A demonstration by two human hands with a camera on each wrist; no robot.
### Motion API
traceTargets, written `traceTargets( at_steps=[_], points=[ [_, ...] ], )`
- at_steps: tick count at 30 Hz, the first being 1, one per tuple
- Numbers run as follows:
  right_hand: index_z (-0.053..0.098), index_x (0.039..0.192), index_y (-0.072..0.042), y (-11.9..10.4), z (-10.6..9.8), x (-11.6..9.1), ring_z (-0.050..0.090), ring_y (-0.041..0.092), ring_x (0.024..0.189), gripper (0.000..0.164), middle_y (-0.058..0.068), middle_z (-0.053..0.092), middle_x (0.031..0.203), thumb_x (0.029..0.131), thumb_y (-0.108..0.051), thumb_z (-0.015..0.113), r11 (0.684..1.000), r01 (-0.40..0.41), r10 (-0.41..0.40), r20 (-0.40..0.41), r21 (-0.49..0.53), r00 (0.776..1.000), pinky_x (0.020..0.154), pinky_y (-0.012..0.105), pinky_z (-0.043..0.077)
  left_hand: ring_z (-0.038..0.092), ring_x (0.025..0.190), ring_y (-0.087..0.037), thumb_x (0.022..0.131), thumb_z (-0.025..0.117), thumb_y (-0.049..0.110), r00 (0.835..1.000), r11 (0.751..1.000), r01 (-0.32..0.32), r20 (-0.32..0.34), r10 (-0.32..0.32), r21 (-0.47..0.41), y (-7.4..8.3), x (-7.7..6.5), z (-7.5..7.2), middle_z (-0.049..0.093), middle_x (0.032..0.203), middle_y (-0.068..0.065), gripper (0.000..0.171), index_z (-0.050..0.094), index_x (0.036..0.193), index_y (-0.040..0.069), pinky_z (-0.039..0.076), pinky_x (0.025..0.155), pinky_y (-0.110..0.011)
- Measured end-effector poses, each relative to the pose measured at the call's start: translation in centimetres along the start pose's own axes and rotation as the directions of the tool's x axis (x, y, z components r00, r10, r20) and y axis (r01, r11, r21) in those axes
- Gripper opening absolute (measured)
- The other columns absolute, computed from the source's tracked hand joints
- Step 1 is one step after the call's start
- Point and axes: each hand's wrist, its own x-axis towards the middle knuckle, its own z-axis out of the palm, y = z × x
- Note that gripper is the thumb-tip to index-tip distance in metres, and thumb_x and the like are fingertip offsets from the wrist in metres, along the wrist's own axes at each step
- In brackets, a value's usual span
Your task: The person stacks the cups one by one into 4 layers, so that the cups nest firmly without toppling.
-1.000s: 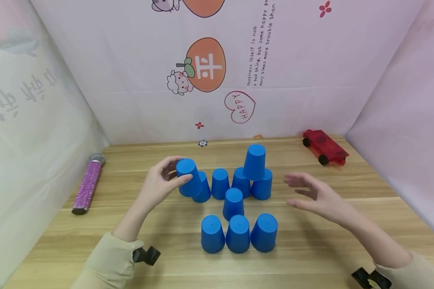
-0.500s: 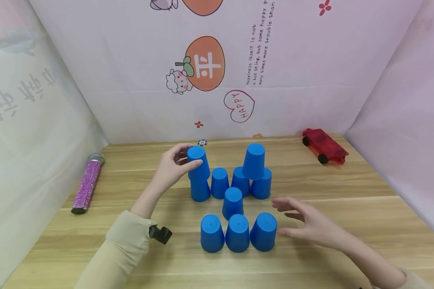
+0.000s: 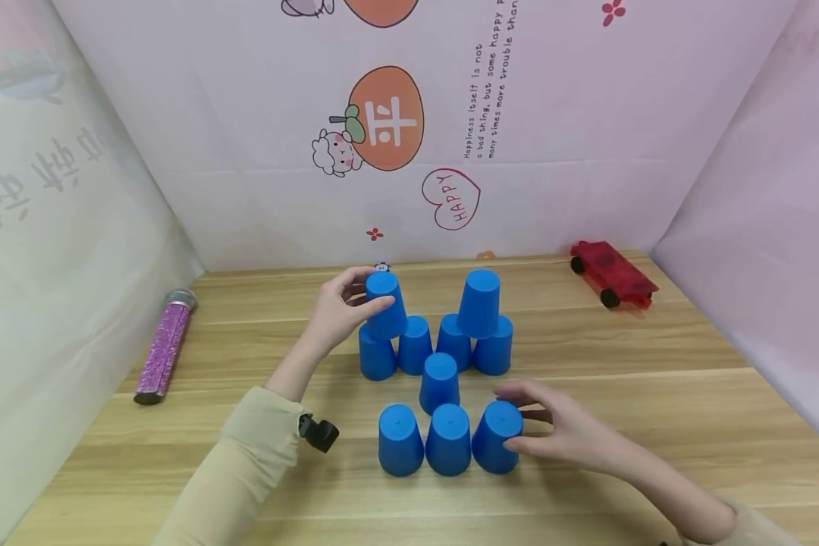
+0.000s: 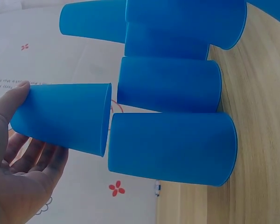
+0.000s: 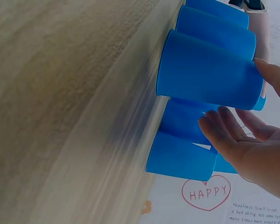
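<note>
My left hand (image 3: 341,307) grips an upside-down blue plastic cup (image 3: 386,305) between thumb and fingers. This cup is just over the two left cups (image 3: 378,353) of the back row; the left wrist view shows its rim (image 4: 106,120) close to the base of the cup under it. My right hand (image 3: 563,428) reaches around the right cup (image 3: 497,440) of the front row, thumb at its near side and fingers behind. In the right wrist view those fingers (image 5: 219,133) are loosely extended, with a gap to the cup's wall.
One cup (image 3: 481,303) stands on the two right back cups (image 3: 494,347). A single cup (image 3: 440,384) is mid-table, behind two more front cups (image 3: 449,441). A glittery pink microphone (image 3: 166,347) lies left; a red toy car (image 3: 613,274) sits back right. Cloth walls surround the table.
My left hand has carried its cup rightward and back, from beside the back row to above its left pair. My right hand has moved left and forward to the front right cup.
</note>
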Motion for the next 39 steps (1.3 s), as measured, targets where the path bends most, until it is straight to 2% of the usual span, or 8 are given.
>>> traceTargets(
  at_steps=[10,22,32,39],
  points=[
    [0.052,0.122,0.000,-0.09,0.20,0.25,0.059,0.034,0.105,0.049,0.021,0.059,0.121,0.084,-0.025,0.071,1.000,-0.009,0.009,0.006,-0.007,1.000,0.081,0.040,0.057,0.056,0.119,-0.029,0.082,0.072,0.035,1.000,1.000,0.006,0.012,-0.007,0.012,-0.12,0.13,0.67,0.057,0.128,-0.009,0.053,0.053,0.129,0.020,0.046,0.099,-0.050],
    [0.053,0.119,0.000,-0.49,0.07,0.23,0.060,0.033,0.103,0.045,0.018,0.059,0.116,0.083,-0.021,0.071,1.000,-0.017,0.017,0.005,0.019,1.000,0.080,0.038,0.058,0.056,0.119,-0.028,0.082,0.071,0.039,1.000,1.000,0.007,0.006,-0.007,0.001,-0.49,-0.07,0.87,0.057,0.128,-0.008,0.056,0.052,0.131,0.020,0.046,0.099,-0.050],
    [0.055,0.117,-0.002,-0.41,0.32,0.24,0.061,0.032,0.102,0.045,0.015,0.060,0.115,0.082,-0.025,0.072,0.999,-0.035,0.035,-0.010,-0.007,0.999,0.079,0.036,0.058,0.055,0.120,-0.028,0.083,0.071,0.037,1.000,1.000,0.018,-0.002,-0.018,-0.003,-0.78,-0.14,0.95,0.057,0.128,-0.008,0.055,0.051,0.131,0.019,0.045,0.100,-0.051],
    [0.056,0.116,-0.003,-0.38,0.45,0.16,0.061,0.030,0.101,0.045,0.014,0.061,0.114,0.082,-0.028,0.073,0.999,-0.036,0.035,-0.025,-0.031,0.999,0.079,0.035,0.058,0.055,0.119,-0.029,0.084,0.071,0.033,1.000,0.999,-0.025,0.007,0.025,-0.023,-0.68,-0.38,1.02,0.056,0.129,-0.009,0.056,0.049,0.133,0.017,0.046,0.100,-0.050]
  ],
)
